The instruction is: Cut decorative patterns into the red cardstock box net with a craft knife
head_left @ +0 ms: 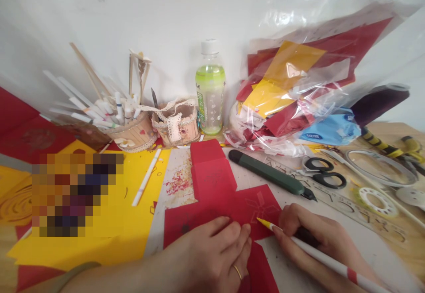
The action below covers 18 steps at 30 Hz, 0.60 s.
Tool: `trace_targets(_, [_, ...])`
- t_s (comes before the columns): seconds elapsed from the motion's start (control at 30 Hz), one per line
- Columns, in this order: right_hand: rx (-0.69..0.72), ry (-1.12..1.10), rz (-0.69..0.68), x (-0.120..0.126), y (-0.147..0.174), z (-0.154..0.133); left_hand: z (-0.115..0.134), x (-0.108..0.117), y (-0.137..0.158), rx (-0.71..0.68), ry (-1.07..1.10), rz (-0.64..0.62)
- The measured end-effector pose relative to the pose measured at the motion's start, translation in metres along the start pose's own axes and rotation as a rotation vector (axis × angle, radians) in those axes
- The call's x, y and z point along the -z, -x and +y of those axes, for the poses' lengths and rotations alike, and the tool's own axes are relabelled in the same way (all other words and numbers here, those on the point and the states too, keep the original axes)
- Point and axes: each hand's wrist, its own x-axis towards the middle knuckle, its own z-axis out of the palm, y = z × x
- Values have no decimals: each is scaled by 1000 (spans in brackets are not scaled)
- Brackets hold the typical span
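Note:
A red cross-shaped paper piece point(212, 179) lies on the grey sheet, with faint petal-like lines drawn on its right arm. My left hand point(212, 248) rests over the lower middle of this paper, fingers laid on it and slightly bent, a gold ring on one finger. In my right hand point(318, 235) is a white marker point(310, 251) with a yellow tip and a red band, pinched near its front end. Its tip meets the right arm of the red paper beside the drawn lines. My right palm is partly hidden by the fingers and marker.
Behind the paper lie a dark green utility knife point(268, 171), black-handled scissors point(320, 169) and a clear ruler point(348, 211). A green drink bottle point(210, 89), a wooden cup of markers point(136, 133) and a plastic bag of paper point(282, 102) line the wall. Yellow paper point(129, 226) spreads at left.

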Motion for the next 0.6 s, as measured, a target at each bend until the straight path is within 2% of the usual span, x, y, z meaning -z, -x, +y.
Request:
trace_targets(0.1, [22,1,15,0,0,0,0,1,-1,15,2,18])
trace_targets(0.23, [-32,6,75,-1,0,0,0,2,-2,26,1,33])
trace_targets(0.43, [-26,-22,-10,1,0,-3,0,0,-2,13,2,20])
trace_targets(0.6, [-60,-24,35,2,0,-3,0,2,-1,11,-6,5])
